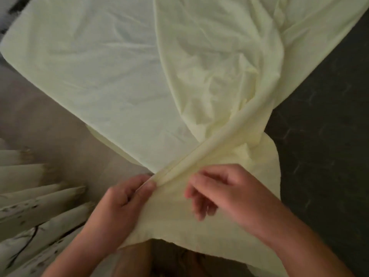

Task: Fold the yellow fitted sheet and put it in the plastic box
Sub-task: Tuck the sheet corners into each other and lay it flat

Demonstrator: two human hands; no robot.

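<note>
Your left hand [127, 196] pinches the rolled edge of the pale yellow cloth fitted sheet [119, 76] spread ahead of you, while your right hand [221, 192] arches over it, fingers curled, grip unclear.

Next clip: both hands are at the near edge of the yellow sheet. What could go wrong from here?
1. The left hand pinches only the narrow rolled hem of the yellow fitted sheet; it could slip out.
2. The sheet's right half is bunched and creased, so a fold made now may trap wrinkles.
3. The right hand is blurred and its hold unclear; an uneven pull could skew the edge.
</note>
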